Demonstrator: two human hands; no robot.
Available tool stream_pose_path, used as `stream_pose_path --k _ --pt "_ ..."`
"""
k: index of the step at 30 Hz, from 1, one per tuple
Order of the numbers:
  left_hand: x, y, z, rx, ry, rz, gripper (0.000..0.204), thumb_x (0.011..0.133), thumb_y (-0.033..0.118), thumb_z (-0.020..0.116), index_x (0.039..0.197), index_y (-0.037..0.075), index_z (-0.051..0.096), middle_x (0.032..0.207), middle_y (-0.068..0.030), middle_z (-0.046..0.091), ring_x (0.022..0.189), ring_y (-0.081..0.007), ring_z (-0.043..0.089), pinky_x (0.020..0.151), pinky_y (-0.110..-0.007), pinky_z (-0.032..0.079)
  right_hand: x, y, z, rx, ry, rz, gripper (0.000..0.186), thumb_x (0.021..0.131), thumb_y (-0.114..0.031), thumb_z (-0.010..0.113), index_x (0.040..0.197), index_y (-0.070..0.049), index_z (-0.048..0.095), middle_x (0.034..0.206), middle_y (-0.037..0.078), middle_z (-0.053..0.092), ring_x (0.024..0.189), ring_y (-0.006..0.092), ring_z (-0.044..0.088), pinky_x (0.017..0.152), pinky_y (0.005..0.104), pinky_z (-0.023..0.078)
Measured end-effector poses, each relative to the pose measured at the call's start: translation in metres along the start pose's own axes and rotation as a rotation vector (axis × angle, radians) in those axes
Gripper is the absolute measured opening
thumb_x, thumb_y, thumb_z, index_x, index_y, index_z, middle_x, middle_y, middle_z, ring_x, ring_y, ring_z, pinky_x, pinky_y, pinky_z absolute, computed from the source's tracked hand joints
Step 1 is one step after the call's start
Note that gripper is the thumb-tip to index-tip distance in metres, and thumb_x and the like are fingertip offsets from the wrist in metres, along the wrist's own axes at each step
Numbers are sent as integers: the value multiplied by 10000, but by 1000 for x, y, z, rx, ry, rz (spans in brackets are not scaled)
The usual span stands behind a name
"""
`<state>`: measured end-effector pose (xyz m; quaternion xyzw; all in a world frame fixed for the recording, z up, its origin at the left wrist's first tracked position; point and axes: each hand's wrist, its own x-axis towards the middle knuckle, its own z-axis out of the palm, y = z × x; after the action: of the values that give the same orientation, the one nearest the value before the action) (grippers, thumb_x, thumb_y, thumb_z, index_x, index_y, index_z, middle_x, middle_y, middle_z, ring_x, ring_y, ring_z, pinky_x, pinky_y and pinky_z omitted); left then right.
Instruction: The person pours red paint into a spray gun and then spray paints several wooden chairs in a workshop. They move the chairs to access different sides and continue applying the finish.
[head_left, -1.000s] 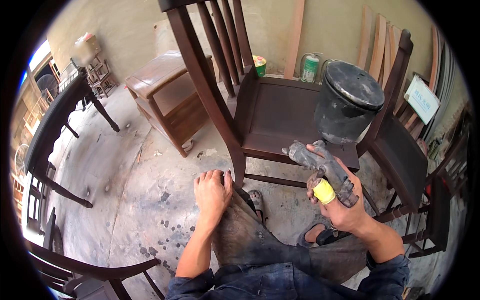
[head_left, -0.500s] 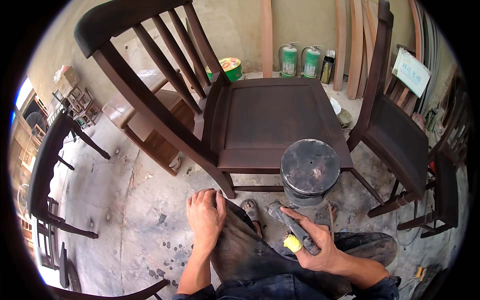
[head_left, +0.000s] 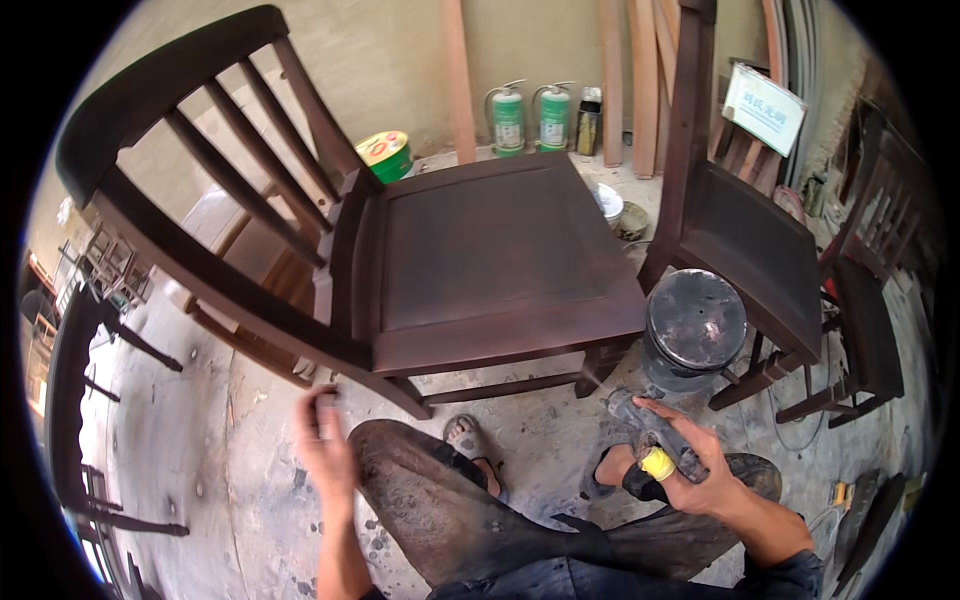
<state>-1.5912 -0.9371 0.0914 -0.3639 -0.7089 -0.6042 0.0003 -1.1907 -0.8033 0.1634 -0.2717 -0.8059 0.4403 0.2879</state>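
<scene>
In my right hand (head_left: pixel 715 480) is a dark spray gun (head_left: pixel 655 430) with a yellow-wrapped part at its lower side. Its round black paint cup (head_left: pixel 695 325) has a stained lid and rises beyond my hand. A thin streak of spray leaves the nozzle toward the front of a dark brown wooden chair (head_left: pixel 480 250). That chair has a slatted back on the left and a panelled seat. My left hand (head_left: pixel 328 450) is raised beside my left knee, apart from the chair, its fingers smeared by motion.
More dark chairs stand at the right (head_left: pixel 760 230) and far right (head_left: pixel 870 330). Dark furniture (head_left: pixel 75 400) stands at the left. Green-labelled cylinders (head_left: pixel 508 120), a green-yellow tub (head_left: pixel 385 155) and wooden boards (head_left: pixel 645 90) line the wall. My sandalled feet (head_left: pixel 465 435) rest on the stained floor.
My view has shifted right. My right hand has carried the spray gun right relative to the chair, and spray now shows. My left hand has lifted off my knee and moved left.
</scene>
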Motion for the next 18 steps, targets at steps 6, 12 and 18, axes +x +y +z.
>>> stream_pose_path --k 6,12,18 --pt "203 42 -150 -583 107 225 618 1063 462 364 1452 -17 400 1462 -169 476 1382 -293 421 1213 -424 243 -22 12 -28 -17 277 182 323 842 23 584 1157 98 585 1134 207 662 901 165 661 815 301 510" --pt "279 163 -134 -742 -151 67 749 1041 558 327 1521 -16 298 1566 -204 340 1458 -317 332 1218 -437 236 -44 15 -21 109 456 315 502 897 -10 544 1396 30 499 886 49 650 735 82 583 702 240 494" --pt "286 197 -134 -564 34 101 932 968 731 226 1480 -36 358 1508 -212 424 1388 -333 429 1172 -433 335 -48 19 11 213 243 283 461 872 7 589 1323 82 532 1196 146 644 1024 142 613 954 294 454"
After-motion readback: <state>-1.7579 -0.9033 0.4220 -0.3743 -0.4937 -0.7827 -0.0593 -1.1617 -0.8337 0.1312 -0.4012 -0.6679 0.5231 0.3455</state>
